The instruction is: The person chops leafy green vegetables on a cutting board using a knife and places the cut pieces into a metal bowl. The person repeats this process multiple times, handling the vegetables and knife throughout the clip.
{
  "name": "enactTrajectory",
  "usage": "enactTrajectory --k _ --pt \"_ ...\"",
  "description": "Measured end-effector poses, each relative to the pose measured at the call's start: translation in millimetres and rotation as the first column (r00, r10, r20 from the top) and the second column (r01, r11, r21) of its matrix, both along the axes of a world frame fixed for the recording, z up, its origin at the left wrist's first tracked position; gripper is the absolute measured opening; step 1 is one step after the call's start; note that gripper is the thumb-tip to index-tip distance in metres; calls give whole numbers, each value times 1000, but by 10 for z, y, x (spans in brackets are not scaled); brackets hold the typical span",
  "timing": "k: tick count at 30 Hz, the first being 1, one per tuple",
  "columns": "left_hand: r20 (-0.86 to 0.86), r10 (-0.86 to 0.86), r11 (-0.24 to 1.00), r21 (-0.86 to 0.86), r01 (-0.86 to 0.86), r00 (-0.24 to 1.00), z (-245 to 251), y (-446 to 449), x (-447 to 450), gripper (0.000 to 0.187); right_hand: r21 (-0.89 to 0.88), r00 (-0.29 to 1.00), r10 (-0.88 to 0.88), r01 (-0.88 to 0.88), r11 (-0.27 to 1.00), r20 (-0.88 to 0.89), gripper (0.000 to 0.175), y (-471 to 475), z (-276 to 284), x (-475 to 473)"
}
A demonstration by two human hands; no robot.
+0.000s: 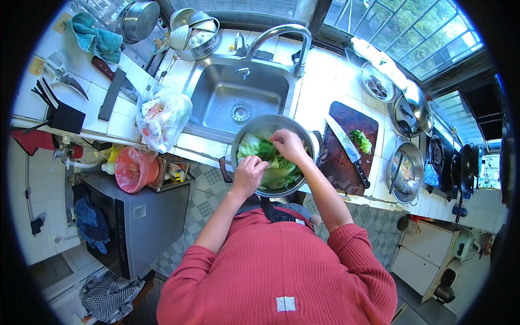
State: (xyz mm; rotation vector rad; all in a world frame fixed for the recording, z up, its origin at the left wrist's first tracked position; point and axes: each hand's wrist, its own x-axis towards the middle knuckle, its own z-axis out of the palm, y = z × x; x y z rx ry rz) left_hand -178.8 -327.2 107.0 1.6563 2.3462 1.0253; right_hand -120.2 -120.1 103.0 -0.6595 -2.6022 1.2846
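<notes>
A steel pot (305, 132) with dark side handles stands at the counter's front edge, overlapping the sink's near rim. Leafy greens (280, 176) lie inside it. My left hand (249, 174) is over the pot's left part, its fingertips pinched at a piece of leaf. My right hand (288, 145) reaches in from the right, fingers bent down on the darker green leaves. Just right of the pot is a dark red cutting board (343, 172), bearing a large knife (345, 140) with a black handle and a small pile of chopped greens (361, 141).
Beyond the pot is a steel sink (239, 95) under a curved faucet (280, 30). At left sits a plastic bag of scraps (164, 118); stacked bowls (195, 34) stand behind. Right of the board are a steel basin (408, 172), a lidded pan (418, 109) and a gas stove (436, 152).
</notes>
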Motion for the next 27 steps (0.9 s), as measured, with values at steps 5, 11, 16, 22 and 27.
enactTrajectory --k 5,11,16,22,27 --pt "63 2 996 85 -8 998 105 -227 -284 22 -120 985 -59 80 990 163 24 -91 -64 129" --pt "449 24 969 209 -131 893 281 -152 -557 16 220 976 -11 -38 975 217 24 -316 -130 90" --pt "896 -129 950 235 -207 425 479 58 -845 15 -81 973 -218 224 971 74 19 -259 -80 275" --pt "927 -186 967 232 -108 324 509 187 -1018 22 -186 966 -259 255 949 3 16 -322 191 659" --pt "968 -66 997 76 -33 241 212 187 -1087 32 -178 957 -252 275 945 144 15 -451 388 761"
